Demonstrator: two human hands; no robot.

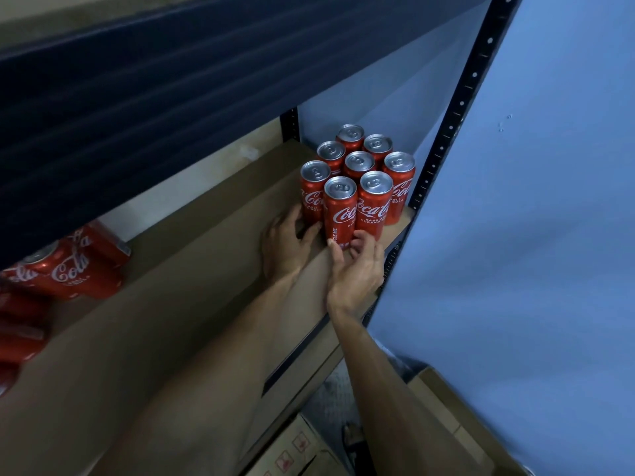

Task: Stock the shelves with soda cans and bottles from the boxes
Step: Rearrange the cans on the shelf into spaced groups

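cans [359, 164] on the shelf [206, 235] read "coca-cola".

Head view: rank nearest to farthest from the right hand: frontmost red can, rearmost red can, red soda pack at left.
1. Frontmost red can, gripped by the right hand
2. Rearmost red can, back corner
3. Red soda pack, far left

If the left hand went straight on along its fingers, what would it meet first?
The left hand would likely meet the leftmost front can first; its fingertips seem to touch it.
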